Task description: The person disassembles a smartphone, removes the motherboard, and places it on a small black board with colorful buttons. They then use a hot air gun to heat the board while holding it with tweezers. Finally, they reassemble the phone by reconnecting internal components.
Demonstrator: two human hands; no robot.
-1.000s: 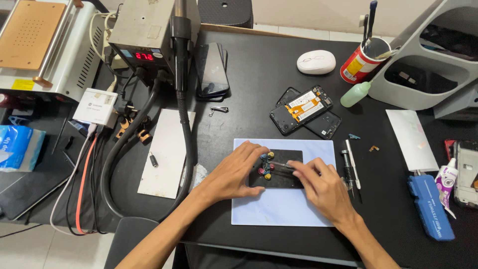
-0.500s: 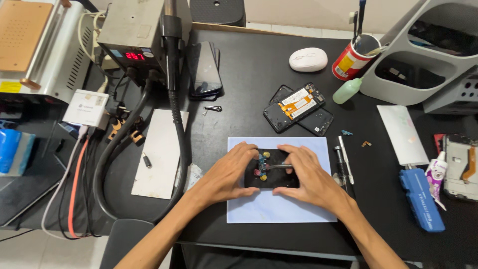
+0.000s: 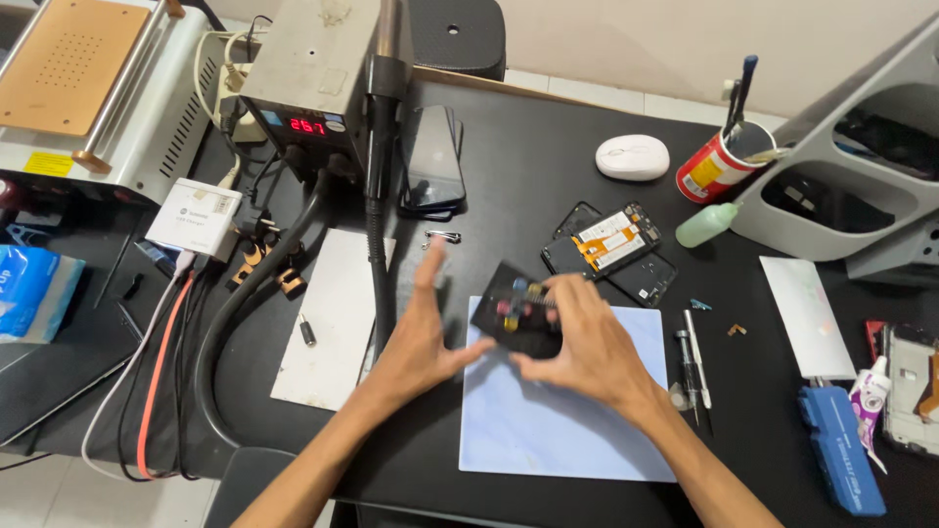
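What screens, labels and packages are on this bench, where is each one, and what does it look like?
Station display: back left, small dark panel with red glowing digits.
Dark phone: back centre, black glossy screen, off.
Red can: back right, cylinder with a yellow label, holding pens.
White charger box: left, square with a grey label.
Blue packet: far left edge, soft, blue and white.
Yellow sticker: on the left machine's front.
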